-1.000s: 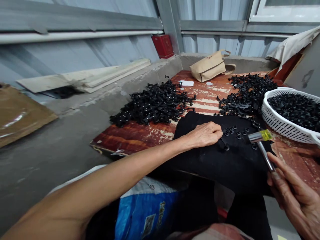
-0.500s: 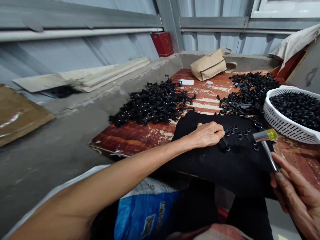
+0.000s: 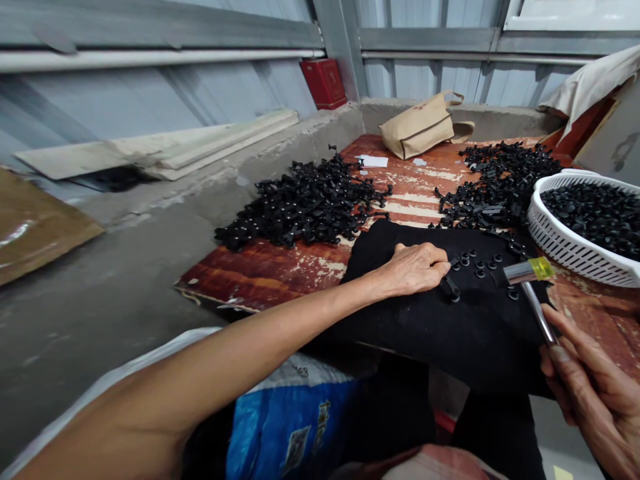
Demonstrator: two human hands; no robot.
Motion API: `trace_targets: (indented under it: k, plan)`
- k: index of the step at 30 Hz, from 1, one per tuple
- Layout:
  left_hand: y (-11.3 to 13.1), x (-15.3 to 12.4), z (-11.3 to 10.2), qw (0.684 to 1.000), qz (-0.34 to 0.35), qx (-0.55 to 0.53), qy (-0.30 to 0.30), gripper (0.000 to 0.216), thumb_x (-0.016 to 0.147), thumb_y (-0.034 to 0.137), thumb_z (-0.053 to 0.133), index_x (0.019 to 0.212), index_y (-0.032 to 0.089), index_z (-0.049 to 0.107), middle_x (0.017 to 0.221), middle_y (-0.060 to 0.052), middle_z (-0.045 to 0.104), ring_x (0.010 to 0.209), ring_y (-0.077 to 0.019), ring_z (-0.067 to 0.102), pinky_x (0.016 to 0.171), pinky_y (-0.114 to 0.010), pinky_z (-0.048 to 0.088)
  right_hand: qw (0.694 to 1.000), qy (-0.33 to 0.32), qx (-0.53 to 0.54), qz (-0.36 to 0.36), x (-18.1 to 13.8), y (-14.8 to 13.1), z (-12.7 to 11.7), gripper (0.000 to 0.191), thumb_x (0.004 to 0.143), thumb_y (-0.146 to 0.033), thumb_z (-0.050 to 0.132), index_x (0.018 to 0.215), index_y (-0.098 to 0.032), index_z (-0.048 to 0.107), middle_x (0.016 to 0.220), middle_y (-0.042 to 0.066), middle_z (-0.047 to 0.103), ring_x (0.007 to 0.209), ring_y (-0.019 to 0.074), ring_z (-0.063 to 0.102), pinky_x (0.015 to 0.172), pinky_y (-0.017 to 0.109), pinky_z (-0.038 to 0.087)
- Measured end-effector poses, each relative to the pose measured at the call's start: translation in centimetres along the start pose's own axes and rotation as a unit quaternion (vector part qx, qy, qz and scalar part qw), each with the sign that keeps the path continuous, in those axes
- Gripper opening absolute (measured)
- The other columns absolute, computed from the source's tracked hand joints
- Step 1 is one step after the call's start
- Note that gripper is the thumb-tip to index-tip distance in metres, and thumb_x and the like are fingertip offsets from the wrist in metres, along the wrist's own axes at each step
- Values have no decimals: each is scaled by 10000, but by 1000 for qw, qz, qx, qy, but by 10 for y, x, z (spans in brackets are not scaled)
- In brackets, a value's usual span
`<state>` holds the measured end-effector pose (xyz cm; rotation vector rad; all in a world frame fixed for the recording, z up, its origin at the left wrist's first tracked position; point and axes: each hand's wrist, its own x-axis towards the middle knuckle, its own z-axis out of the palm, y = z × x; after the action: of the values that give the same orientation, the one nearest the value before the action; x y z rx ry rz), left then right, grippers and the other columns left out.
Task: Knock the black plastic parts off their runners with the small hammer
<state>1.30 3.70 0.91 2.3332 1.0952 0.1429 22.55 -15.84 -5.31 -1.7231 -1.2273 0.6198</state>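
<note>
My left hand [image 3: 415,270] rests on a black cloth [image 3: 415,333], its fingers closed on a small black plastic part [image 3: 451,289] that pokes out past the fingertips. Just beyond those fingertips, several round black caps [image 3: 480,270] lie scattered over the cloth. On the right, my right hand [image 3: 587,383] is wrapped round the metal handle of a small hammer [image 3: 537,310]. The hammer's head has a yellow end and hangs above the caps, to the right of my left hand.
A heap of black parts [image 3: 305,203] lies on the worn red tabletop [image 3: 240,277], with another heap [image 3: 500,187] at the back right. A white basket [image 3: 575,237] of black caps stands at the right. Behind are a tan bag [image 3: 417,127] and a red box [image 3: 324,83].
The view has tilted very slightly. Both hands, the black part and the hammer stay in nearly the same places.
</note>
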Motion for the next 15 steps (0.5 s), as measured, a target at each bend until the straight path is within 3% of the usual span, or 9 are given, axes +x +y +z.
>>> trace_targets:
  k: [7, 12, 15]
  plan:
    - [5, -3, -1, 1000, -5, 24, 7, 272, 826, 274, 354, 574, 169, 359, 545, 40, 405, 556, -114, 388, 764, -359, 312, 994, -15, -72, -81, 2, -1, -1, 485, 921, -397, 503, 1399, -321, 472, 676, -6, 647, 466, 102, 554, 358, 147, 400]
    - [6, 0, -6, 999, -9, 36, -12, 268, 816, 260, 369, 562, 175, 358, 560, 20, 423, 586, -145, 441, 734, -355, 335, 958, -49, -188, -211, 21, -30, 3, 434, 952, -283, 428, 1379, -243, 491, 717, 21, 671, 552, 114, 624, 567, 208, 539]
    - [5, 1, -6, 999, -15, 26, -28, 268, 817, 292, 374, 575, 177, 375, 586, 11, 456, 605, -157, 462, 735, -361, 346, 935, -14, -208, -288, 38, -50, 9, 432, 935, -241, 418, 1352, -188, 517, 962, 96, 703, 739, 165, 675, 775, 327, 553]
